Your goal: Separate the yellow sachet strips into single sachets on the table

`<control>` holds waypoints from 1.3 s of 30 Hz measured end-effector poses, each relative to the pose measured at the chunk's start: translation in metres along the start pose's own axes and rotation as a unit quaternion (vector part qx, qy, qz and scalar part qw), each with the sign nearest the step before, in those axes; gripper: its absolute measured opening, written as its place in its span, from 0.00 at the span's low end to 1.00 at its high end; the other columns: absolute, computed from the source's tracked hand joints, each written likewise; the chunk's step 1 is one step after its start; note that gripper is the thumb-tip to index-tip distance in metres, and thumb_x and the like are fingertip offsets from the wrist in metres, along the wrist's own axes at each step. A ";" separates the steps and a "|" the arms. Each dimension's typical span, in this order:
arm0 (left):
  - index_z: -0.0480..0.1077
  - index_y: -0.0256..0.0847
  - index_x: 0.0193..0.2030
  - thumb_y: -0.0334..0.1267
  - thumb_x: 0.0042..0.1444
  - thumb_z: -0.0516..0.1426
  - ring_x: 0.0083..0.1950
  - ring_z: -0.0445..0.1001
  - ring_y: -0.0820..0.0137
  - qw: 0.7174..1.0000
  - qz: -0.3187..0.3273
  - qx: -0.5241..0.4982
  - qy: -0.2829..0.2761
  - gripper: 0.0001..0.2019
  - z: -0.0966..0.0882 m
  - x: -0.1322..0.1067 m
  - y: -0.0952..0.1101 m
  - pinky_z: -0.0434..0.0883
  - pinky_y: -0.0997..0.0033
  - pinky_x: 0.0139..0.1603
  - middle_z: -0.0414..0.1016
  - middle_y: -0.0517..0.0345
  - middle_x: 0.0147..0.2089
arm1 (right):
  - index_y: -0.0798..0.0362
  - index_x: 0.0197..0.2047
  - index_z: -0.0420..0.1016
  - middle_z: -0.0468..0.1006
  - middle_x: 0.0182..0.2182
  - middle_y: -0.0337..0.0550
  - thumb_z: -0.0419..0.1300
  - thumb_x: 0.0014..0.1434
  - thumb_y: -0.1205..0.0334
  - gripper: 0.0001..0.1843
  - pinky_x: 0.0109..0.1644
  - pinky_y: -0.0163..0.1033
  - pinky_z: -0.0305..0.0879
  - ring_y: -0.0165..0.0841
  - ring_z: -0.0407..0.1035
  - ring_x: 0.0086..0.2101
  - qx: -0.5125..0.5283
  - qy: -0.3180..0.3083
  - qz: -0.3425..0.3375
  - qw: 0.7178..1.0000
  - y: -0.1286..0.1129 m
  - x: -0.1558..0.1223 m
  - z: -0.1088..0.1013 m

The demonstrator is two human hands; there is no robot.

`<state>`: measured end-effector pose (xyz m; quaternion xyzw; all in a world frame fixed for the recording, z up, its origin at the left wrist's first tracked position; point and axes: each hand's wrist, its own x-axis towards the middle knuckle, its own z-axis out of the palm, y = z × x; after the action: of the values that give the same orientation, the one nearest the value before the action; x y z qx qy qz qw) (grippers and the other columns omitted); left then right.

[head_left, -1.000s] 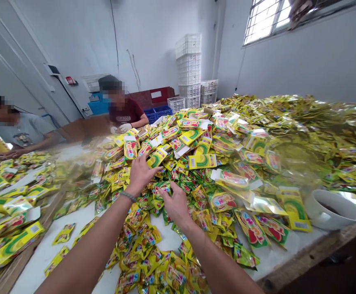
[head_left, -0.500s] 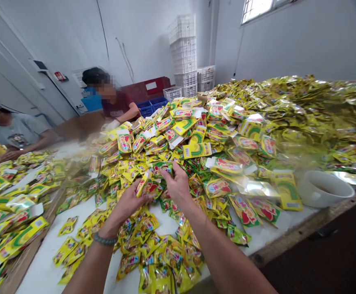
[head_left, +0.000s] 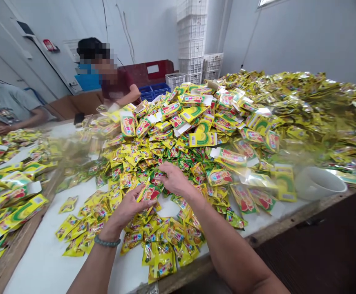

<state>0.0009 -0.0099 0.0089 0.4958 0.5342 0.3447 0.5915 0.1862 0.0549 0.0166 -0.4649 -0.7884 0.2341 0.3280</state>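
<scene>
My left hand (head_left: 127, 208), with a beaded bracelet at its wrist, is closed around a small yellow-and-green carton (head_left: 149, 192) with a red fruit picture, held tilted over the table. Close beside the carton's upper end is my right hand (head_left: 175, 179). Its fingers and thumb are bent toward each other near some green packets, and what lies between them is partly hidden. Below both hands, many small yellow packets (head_left: 165, 261) lie in a loose heap. Green and yellow packets (head_left: 173, 153) are piled just beyond my fingers.
Printed cartons (head_left: 202, 139) are heaped at the back, and a large mound of yellow packets (head_left: 319, 106) rises at right. A white cup (head_left: 315, 185) stands near the table edge. A wooden strip (head_left: 27, 237) borders more cartons at left. Two co-workers sit across, near stacked white crates (head_left: 191, 45).
My view has shifted slightly. My left hand keeps the carton, now turned to show its printed face. My right hand has drawn a little away from it, fingers pointing left.
</scene>
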 end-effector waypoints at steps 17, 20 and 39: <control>0.72 0.37 0.44 0.39 0.43 0.71 0.29 0.76 0.71 0.980 0.009 -0.199 -0.014 0.22 0.005 0.003 -0.003 0.74 0.73 0.32 0.79 0.58 0.33 | 0.52 0.33 0.76 0.77 0.33 0.39 0.68 0.53 0.67 0.05 0.48 0.40 0.57 0.34 0.69 0.40 0.069 0.102 0.029 0.992 -0.023 -0.006 0.008; 0.74 0.37 0.44 0.38 0.43 0.70 0.29 0.76 0.72 0.979 0.020 -0.202 0.006 0.21 0.005 0.005 -0.005 0.74 0.74 0.33 0.79 0.58 0.34 | 0.52 0.31 0.74 0.78 0.34 0.37 0.65 0.57 0.68 0.05 0.52 0.43 0.50 0.32 0.69 0.41 0.071 0.040 0.037 0.996 -0.029 -0.008 0.011; 0.75 0.31 0.43 0.49 0.45 0.66 0.38 0.77 0.61 0.929 0.047 0.065 0.361 0.25 -0.093 -0.014 0.038 0.74 0.67 0.38 0.79 0.46 0.40 | 0.52 0.41 0.74 0.79 0.38 0.49 0.55 0.60 0.47 0.18 0.48 0.47 0.65 0.42 0.71 0.42 0.108 0.123 0.014 0.986 -0.014 -0.007 0.017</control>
<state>-0.0874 0.0078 0.0551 0.3997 0.7091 0.4924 0.3083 0.1679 0.0411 0.0120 -0.4624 -0.7059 0.2636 0.4673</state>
